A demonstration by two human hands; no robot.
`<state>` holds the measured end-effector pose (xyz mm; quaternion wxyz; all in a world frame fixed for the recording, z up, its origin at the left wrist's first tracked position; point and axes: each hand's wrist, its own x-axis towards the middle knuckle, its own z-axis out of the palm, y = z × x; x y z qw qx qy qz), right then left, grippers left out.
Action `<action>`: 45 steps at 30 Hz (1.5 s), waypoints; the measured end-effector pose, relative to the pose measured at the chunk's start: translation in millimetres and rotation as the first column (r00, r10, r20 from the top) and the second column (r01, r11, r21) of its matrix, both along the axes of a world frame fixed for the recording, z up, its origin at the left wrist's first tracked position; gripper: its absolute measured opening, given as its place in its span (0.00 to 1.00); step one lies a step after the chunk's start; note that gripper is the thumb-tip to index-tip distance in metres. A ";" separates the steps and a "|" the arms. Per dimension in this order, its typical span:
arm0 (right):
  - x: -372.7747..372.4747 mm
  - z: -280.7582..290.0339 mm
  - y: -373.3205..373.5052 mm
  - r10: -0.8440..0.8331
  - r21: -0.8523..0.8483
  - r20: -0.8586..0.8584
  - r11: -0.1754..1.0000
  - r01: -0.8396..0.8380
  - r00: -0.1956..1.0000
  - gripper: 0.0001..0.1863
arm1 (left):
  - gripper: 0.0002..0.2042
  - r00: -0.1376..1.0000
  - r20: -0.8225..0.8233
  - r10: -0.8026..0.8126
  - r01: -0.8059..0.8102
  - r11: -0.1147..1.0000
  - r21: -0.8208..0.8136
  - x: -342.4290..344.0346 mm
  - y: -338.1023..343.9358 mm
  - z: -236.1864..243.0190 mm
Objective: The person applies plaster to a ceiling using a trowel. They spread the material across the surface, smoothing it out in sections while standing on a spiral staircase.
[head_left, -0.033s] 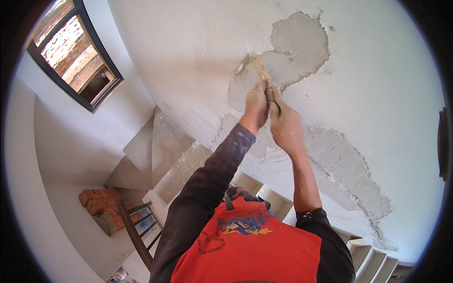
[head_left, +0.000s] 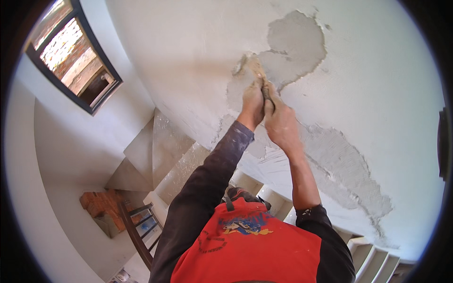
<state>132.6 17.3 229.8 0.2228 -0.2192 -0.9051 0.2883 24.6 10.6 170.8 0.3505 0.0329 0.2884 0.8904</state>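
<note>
Ring-shaped dark lettering and a colourful figure mark the red apron (head_left: 278, 257). The left hand (head_left: 252, 103) and right hand (head_left: 281, 123) both curl closed around a scraper (head_left: 255, 65), its blade by the left edge of the wall's (head_left: 382, 94) upper grey patch (head_left: 297, 40). Bricks (head_left: 96, 202) lie beside a dark railing (head_left: 133, 231).

The person wears a red garment (head_left: 269, 264) printed with a blue, white and yellow cartoon (head_left: 245, 226). The black left sleeve (head_left: 198, 184) ends in a greyish, white-specked cuff (head_left: 239, 133); the black right sleeve (head_left: 325, 236) stops near the elbow. Left hand (head_left: 253, 101) and right hand (head_left: 282, 123) are bare.
</note>
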 end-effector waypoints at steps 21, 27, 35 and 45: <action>10.8 -16.6 7.2 0.082 0.025 -0.150 0.997 -0.079 0.985 0.21 | 0.17 0.995 -0.096 0.002 -0.014 0.992 -0.123 4.6 -0.9 -2.1; 13.5 2.0 7.1 -0.013 -0.013 -0.052 1.000 0.012 0.999 0.22 | 0.17 0.988 -0.148 -0.036 0.023 0.996 -0.089 11.7 -5.0 16.5; -12.8 3.5 17.7 0.007 0.022 -0.087 1.000 -0.005 0.996 0.22 | 0.22 0.973 -0.228 0.024 -0.059 0.988 -0.145 -15.0 7.2 21.4; -10.3 28.4 2.0 0.034 -0.015 -0.066 0.999 -0.035 0.997 0.23 | 0.18 0.959 -0.258 0.114 -0.135 0.989 -0.067 -14.0 -4.5 42.4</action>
